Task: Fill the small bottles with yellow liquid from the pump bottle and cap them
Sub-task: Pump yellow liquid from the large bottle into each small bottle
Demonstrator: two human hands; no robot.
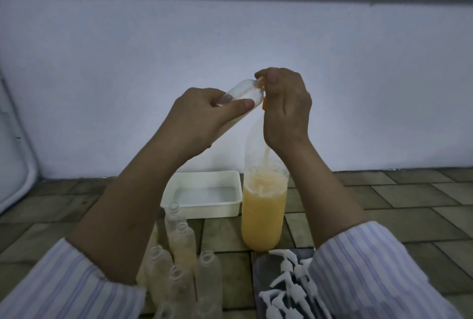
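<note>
The left hand point(202, 111) grips a small clear bottle point(242, 92), thumb and fingers curled round its body, and holds it tilted with its mouth at the orange pump nozzle point(338, 83). The right hand point(284, 111) sits curled over the pump head of the tall pump bottle point(263, 203), which stands on the tiled floor point(384, 203) partly full of yellow liquid. A white tray point(204, 212) sits just left of it. Open small bottles point(184, 254) stand nearer the person; white pump caps point(289, 290) lie on a dark mat.
</note>
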